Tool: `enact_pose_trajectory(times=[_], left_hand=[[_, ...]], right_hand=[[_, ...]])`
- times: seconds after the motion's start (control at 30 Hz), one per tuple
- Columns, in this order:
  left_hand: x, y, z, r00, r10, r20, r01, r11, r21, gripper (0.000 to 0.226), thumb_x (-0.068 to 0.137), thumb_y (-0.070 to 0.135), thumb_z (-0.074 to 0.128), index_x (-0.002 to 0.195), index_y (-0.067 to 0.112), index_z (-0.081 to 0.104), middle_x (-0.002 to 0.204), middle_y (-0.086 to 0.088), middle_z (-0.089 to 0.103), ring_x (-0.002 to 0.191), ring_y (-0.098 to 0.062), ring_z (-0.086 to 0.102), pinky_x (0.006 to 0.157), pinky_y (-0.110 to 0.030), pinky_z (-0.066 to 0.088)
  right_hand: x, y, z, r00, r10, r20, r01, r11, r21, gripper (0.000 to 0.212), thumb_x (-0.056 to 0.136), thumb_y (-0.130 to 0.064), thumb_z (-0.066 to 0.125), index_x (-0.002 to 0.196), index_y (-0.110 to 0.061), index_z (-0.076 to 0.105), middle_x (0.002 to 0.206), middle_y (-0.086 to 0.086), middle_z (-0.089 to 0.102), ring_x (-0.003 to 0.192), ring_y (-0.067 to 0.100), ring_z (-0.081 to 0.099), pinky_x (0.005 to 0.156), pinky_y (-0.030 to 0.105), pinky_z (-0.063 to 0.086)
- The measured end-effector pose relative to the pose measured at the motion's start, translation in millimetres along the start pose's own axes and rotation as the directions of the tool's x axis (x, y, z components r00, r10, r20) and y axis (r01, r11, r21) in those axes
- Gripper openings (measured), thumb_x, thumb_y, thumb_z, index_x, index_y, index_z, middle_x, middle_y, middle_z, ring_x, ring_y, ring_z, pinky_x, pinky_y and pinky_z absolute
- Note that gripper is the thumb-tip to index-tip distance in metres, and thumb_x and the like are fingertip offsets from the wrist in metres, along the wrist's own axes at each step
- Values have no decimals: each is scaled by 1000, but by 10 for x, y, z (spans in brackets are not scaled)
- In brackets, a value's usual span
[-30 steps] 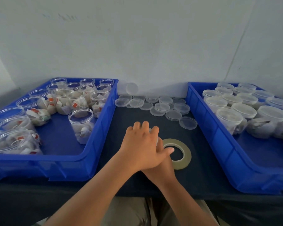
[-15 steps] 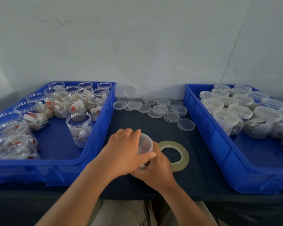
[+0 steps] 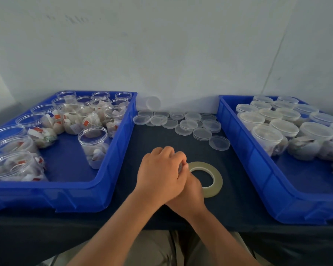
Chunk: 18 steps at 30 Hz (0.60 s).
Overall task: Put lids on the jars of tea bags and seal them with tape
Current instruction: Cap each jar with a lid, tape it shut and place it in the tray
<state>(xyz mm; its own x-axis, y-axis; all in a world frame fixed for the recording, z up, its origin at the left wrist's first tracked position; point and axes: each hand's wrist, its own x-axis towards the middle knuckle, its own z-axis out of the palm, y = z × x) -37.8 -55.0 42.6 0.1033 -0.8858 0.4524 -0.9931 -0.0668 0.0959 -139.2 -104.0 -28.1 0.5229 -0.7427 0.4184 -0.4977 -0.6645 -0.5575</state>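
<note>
While the left hand (image 3: 161, 173) lies cupped over the right hand (image 3: 188, 191) at table centre, both close on something almost wholly hidden; whether it is a jar cannot be told. The flat olive-green tape roll (image 3: 206, 178) lies touching them at 3 o'clock, so sealing is judged pending. Loose clear plastic lids (image 3: 181, 121) lie at 12 o'clock. The left blue plastic tray (image 3: 112, 169) at 9 o'clock holds open clear jars of tea bags (image 3: 93, 144), still uncapped; the right blue plastic tray (image 3: 258, 169) at 3 o'clock holds lidded jars (image 3: 267, 137).

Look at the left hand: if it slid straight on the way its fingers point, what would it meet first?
The left hand points forward and right. It would probably meet the tape roll lying flat on the table; depth is hard to judge.
</note>
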Motion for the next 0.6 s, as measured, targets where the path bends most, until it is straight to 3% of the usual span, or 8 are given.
enact_pose_trajectory(times=[0.07, 0.17, 0.3, 0.4, 0.5, 0.6], left_hand=[[22, -88, -40, 995, 99, 12, -98, 993, -71, 34, 97, 53, 35, 105, 36, 64, 101, 14, 63, 90, -9, 59, 77, -35, 56], [65, -157, -87, 993, 114, 38, -107, 983, -148, 28, 96, 55, 44, 103, 38, 65, 104, 17, 65, 96, -4, 59, 84, -33, 56], [-45, -16, 7, 987, -153, -54, 142, 974, -174, 57, 89, 78, 48, 127, 37, 62, 128, 17, 62, 117, -5, 58, 93, -25, 49], [-148, 79, 95, 928, -364, -76, 347, 921, -176, 77, 82, 83, 44, 142, 35, 48, 135, 11, 58, 118, -11, 58, 85, -23, 44], [-162, 51, 106, 938, -324, -119, 291, 928, -231, 66, 84, 72, 59, 136, 33, 56, 125, 12, 63, 110, -7, 59, 87, -20, 39], [-116, -28, 70, 968, -222, -113, 183, 942, -282, 61, 83, 68, 59, 134, 35, 59, 122, 16, 64, 108, -3, 59, 90, -19, 39]], right_hand=[[-6, 1, -2, 1000, 22, 8, -23, 999, 31, 69, 72, -70, 51, 126, -28, 58, 97, -24, 60, 76, -2, 56, 63, 8, 37], [-7, -42, -18, 999, 35, 18, -36, 996, 78, 69, 69, -71, 54, 125, -31, 58, 93, -28, 57, 79, -9, 56, 65, 6, 39], [-31, -84, -60, 1000, 21, 11, -23, 984, 178, 57, 77, -66, 60, 127, -46, 43, 107, -31, 54, 103, -16, 55, 74, 7, 45], [-58, -91, -64, 1000, 31, 7, -31, 971, 239, 62, 79, -68, 61, 132, -51, 34, 128, -23, 56, 113, -5, 58, 89, 16, 51], [-58, -58, -38, 1000, 21, 17, -24, 973, 230, 65, 75, -67, 64, 130, -48, 34, 125, -15, 62, 103, 5, 66, 85, 32, 60], [-52, 2, -35, 999, 41, 5, -41, 941, 337, 78, 67, -58, 82, 132, -44, 41, 124, -18, 63, 106, 2, 68, 84, 28, 61]])
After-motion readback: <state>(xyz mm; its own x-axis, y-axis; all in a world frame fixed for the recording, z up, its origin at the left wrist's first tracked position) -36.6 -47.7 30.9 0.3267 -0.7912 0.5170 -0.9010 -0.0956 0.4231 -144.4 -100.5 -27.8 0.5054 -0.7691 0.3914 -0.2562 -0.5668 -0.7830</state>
